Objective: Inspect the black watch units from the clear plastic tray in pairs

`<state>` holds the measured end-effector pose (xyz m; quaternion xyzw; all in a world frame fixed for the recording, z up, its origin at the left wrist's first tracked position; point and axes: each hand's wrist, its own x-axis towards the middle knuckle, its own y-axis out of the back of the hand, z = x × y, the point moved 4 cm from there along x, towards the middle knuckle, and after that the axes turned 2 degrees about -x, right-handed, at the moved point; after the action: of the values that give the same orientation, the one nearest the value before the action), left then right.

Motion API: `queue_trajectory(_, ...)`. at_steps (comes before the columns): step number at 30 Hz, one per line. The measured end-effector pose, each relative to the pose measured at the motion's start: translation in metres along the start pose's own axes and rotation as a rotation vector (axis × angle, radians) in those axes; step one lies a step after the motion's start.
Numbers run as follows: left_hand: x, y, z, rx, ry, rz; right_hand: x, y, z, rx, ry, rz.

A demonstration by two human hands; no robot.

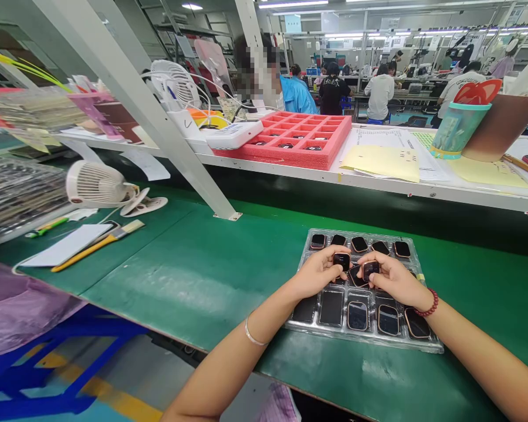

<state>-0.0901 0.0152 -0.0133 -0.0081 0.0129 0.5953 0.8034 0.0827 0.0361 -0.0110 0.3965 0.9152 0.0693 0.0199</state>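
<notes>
On the green surface point(193, 258), nearer than the right hand point(391, 274), 3 watch bodies point(388, 320) were seated in the near row of a clear tray point(361, 339). Above the tray, a dark-faced watch point(371, 270) was pinched by that hand; a second watch point(341, 261) was gripped by the left hand point(319, 274). Beyond both hands, 5 units point(359, 244) were set in the far row. Farther off, a red foam box point(330, 159) was carried by a white shelf point(378, 186).

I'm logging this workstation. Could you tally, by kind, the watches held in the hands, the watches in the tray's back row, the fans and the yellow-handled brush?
Held watches: 2
Back-row watches: 5
Fans: 2
Brush: 1
Total: 10
</notes>
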Motion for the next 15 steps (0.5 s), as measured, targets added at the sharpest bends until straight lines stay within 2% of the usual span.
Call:
queue_trajectory(8,0.0018,0.0046,-0.0055,-0.009,-0.023,0.047,-0.0001,0.0034,0.0076,-0.011,-0.039,-0.021)
queue_trajectory(15,0.0007,0.0028,-0.0002,0.023,-0.02,0.046,0.0001,0.0007,0.0,-0.028,0.004,-0.02)
